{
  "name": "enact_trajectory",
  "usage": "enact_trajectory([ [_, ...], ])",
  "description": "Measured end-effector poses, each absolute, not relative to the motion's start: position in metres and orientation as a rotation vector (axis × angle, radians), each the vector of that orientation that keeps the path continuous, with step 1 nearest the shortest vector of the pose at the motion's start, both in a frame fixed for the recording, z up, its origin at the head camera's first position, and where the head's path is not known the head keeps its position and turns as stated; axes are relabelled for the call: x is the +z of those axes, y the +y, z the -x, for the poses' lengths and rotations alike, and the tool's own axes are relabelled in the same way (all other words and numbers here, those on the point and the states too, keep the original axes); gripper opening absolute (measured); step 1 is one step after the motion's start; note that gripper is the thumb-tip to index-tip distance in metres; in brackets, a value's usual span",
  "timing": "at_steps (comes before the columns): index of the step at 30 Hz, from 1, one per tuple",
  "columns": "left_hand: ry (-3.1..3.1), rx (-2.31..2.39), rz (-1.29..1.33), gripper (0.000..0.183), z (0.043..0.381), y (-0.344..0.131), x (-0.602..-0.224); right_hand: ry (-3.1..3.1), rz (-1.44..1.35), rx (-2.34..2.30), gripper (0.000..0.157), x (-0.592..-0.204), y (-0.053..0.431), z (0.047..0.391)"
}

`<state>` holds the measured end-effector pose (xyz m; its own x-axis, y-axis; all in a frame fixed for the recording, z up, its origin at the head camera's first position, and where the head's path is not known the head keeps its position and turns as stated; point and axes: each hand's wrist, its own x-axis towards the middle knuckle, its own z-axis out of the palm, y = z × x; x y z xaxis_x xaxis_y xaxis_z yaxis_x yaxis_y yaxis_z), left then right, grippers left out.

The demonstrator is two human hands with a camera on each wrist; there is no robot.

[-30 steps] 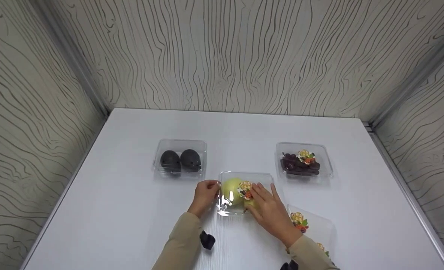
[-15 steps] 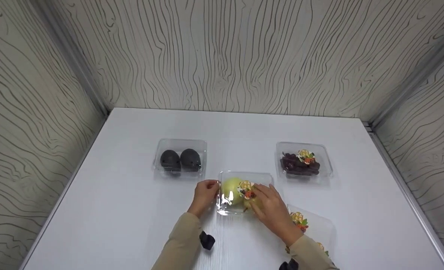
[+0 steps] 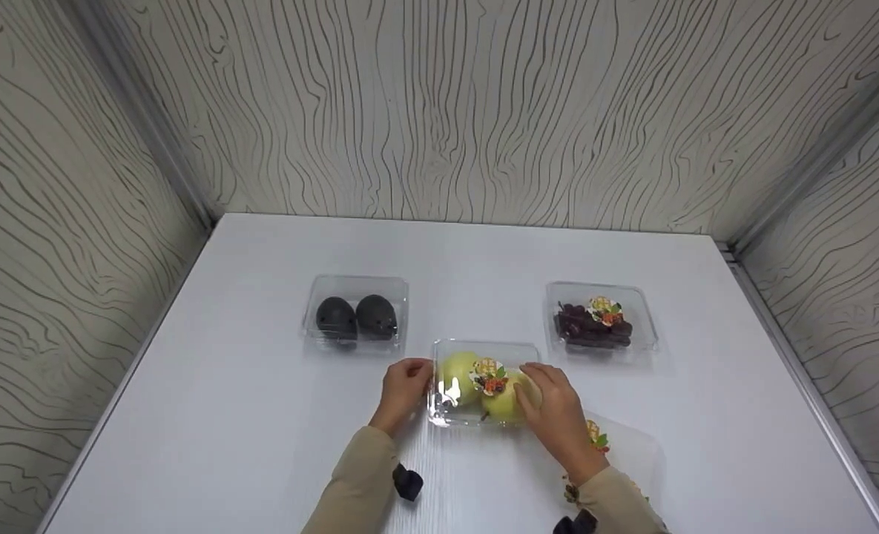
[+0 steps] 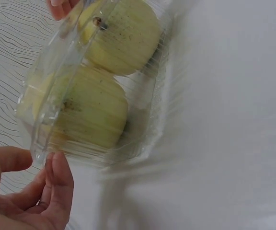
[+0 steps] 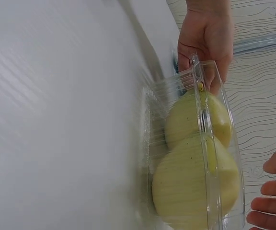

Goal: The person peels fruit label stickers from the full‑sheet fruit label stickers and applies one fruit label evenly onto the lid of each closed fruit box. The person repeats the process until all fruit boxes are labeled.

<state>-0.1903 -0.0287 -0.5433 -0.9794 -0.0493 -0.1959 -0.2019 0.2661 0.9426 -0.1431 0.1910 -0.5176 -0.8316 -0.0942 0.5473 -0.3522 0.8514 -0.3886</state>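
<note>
A clear plastic clamshell box (image 3: 484, 346) holds two yellow-green pears (image 3: 460, 378), and its lid is down. A round sticker (image 3: 489, 377) with printed fruit lies on the lid. At the box's left side, my left hand (image 3: 403, 389) pinches the rim between thumb and fingers; the left wrist view shows this at the corner. My right hand (image 3: 561, 408) is over the lid's right part in the head view. Seen from the right wrist, its fingers (image 5: 272, 206) are spread and apart from the lid, holding nothing.
Behind to the left stands a clear box (image 3: 357, 284) with two dark oval fruits. A stickered box of dark grapes (image 3: 595, 326) stands behind to the right. A translucent sheet (image 3: 636, 452) with fruit stickers lies partly under my right forearm. Patterned walls (image 3: 439, 111) enclose the white table.
My right hand has drawn back rightward from the sticker, uncovering it and the right pear. My left hand has stayed at the box's left rim.
</note>
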Motion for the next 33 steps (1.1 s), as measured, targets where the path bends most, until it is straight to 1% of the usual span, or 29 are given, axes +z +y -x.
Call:
enact_trajectory([
  [3, 2.373, 1.833, 0.247, 0.028, 0.190, -0.029, -0.543, -2.515, -0.293, 0.668, 0.026, -0.517, 0.192, 0.143],
  [6, 2.366, 1.840, 0.253, 0.029, 0.190, -0.029, -0.543, -2.526, -0.346, 0.660, 0.031, -0.518, 0.190, 0.143],
  [11, 2.375, 1.833, 0.253, 0.028, 0.191, -0.029, -0.544, -2.569, -0.582, 0.545, 0.050, -0.524, 0.180, 0.136],
  [15, 2.365, 1.839, 0.254, 0.027, 0.192, -0.028, -0.544, -2.545, -0.765, 0.411, 0.058, -0.530, 0.172, 0.131],
  [18, 2.365, 1.836, 0.255, 0.027, 0.193, -0.028, -0.545, -2.521, -0.829, 0.351, 0.057, -0.533, 0.167, 0.130],
  [22, 2.373, 1.825, 0.253, 0.028, 0.193, -0.028, -0.544, -2.551, -0.840, 0.298, 0.057, -0.532, 0.165, 0.130],
  [33, 2.398, 1.831, 0.230, 0.029, 0.192, -0.028, -0.542, -2.696, -0.755, 0.325, 0.048, -0.520, 0.168, 0.130],
])
